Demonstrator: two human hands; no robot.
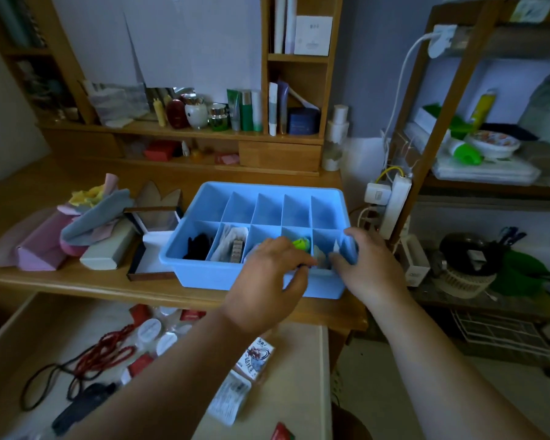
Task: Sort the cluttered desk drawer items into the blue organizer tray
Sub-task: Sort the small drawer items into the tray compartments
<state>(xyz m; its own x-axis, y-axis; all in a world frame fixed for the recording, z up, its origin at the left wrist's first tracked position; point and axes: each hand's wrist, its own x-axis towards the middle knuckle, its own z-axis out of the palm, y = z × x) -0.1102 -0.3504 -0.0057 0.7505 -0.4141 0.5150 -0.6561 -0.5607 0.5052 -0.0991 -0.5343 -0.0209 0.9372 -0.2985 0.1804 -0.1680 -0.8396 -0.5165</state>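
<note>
The blue organizer tray (204, 198) sits on the table (77, 281), just above the open drawer (29, 338). By the look of it the sorting is partly done: the front row holds black bits (199, 246), a pale packet (232, 246) and something green (300, 243), while the back row is bare. The drawer still has red cord (108, 350), round lids (150, 330) and packets (229, 398) waiting. The left hand (267, 274) curls its fingers (299, 260) into the front right compartment, pinching something small I cannot identify. The right hand (367, 262) curls its fingers round the tray's corner.

Wooden desk (77, 281) and shelves (296, 58) (dim light), grey wall (372, 74).
</note>
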